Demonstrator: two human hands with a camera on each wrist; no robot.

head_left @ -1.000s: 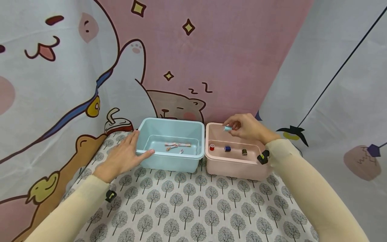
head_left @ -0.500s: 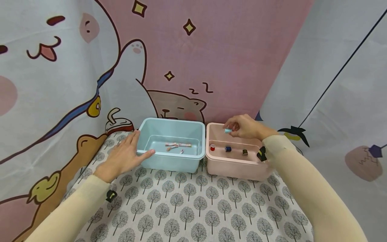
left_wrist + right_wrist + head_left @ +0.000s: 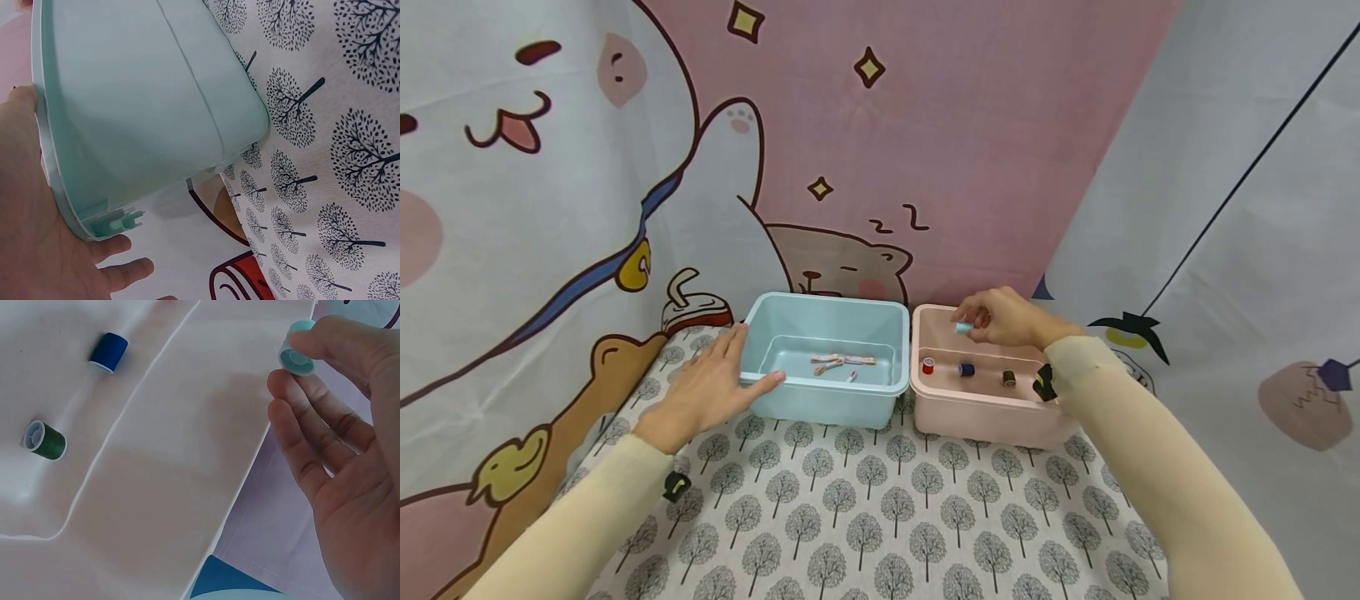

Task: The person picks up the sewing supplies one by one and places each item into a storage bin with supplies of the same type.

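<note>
Between thumb and fingers, my right hand [image 3: 1011,318] pinches a light turquoise thread spool [image 3: 298,353] above the pink bin [image 3: 992,422]. Inside that bin lie a red spool [image 3: 928,366], a dark blue spool [image 3: 109,352] and a green spool [image 3: 46,440], spaced apart. My left hand [image 3: 703,387] rests with straight, spread fingers at the near left corner of the light blue bin [image 3: 144,94], touching its rim. Several small pale pink-and-white bundles [image 3: 859,360] and a tiny white-and-red piece [image 3: 852,377] lie on that bin's floor; their kind is too small to tell.
The two bins stand side by side at the back of a surface covered by a tree-print cloth [image 3: 865,500]. Right behind them hangs a pink and white cartoon curtain [image 3: 985,150]. Black wrist straps show on both sleeves.
My right hand has come slightly down and nearer over the pink bin, still pinching the turquoise spool. The left hand has stayed at the blue bin's corner.
</note>
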